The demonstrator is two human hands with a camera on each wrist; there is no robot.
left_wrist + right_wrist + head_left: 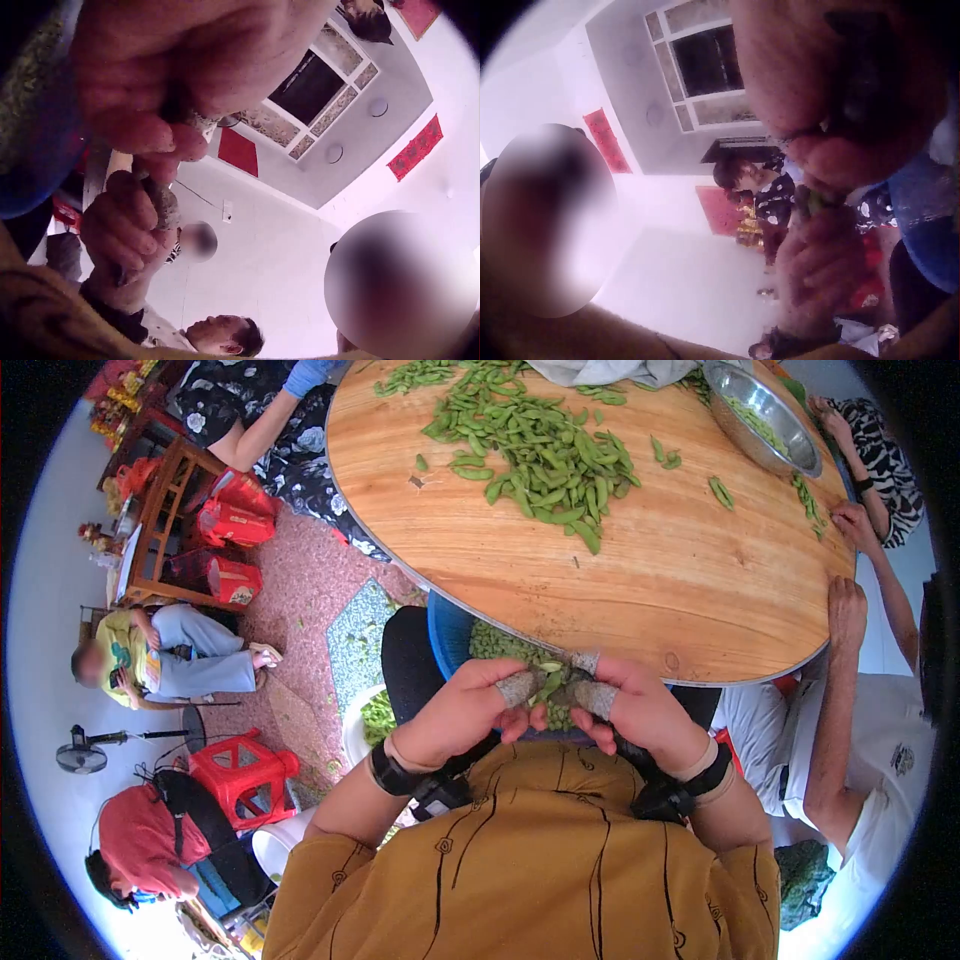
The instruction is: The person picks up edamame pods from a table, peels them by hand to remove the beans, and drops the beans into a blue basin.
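Observation:
Over a blue basin point(447, 630) of shelled green beans point(500, 645), my two hands meet just past the table's near edge. My left hand point(465, 705) and my right hand point(645, 710) pinch a green soybean pod point(549, 682) between them. Greyish wraps point(597, 700) cover the thumbs and a fingertip. In the right wrist view, a bit of the green pod point(826, 201) shows between the hands. The left wrist view has the curled fingers of both hands close together, with the pod hidden.
A heap of soybean pods point(545, 455) lies on the round wooden table point(690, 590). A metal bowl point(735, 400) stands at the far right. Another person's hands point(847, 615) are at the right edge. A white bucket point(355, 735) with green pods and a red stool point(240, 775) stand left.

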